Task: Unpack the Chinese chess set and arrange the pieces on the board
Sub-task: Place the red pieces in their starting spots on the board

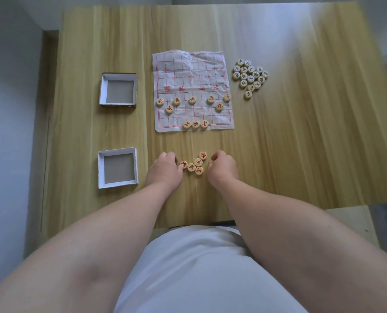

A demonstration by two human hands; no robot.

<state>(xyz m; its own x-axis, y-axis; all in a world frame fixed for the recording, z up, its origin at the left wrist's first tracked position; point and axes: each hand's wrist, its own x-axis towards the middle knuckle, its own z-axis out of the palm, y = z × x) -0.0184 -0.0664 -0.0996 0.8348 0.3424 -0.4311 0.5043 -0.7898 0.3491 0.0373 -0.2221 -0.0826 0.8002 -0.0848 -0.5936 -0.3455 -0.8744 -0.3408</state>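
Note:
A creased paper chess board point(193, 71) lies mid-table. Red-lettered pieces stand on its near half: a row of several soldiers point(192, 100), two cannons point(169, 109), and three pieces point(195, 124) at the near edge. Several loose red pieces point(198, 162) lie in a small cluster between my hands, in front of the board. My left hand point(165, 169) curls at the cluster's left end, with thumb and fingertips around the leftmost red piece point(184, 164). My right hand point(223, 168) rests at the cluster's right with its fingers curled under. What they hold is hidden.
A pile of dark-lettered pieces point(250, 75) lies right of the board. Two empty white box halves sit at the left, one far point(118, 105) and one near point(118, 185). The table's near edge is just in front of my body.

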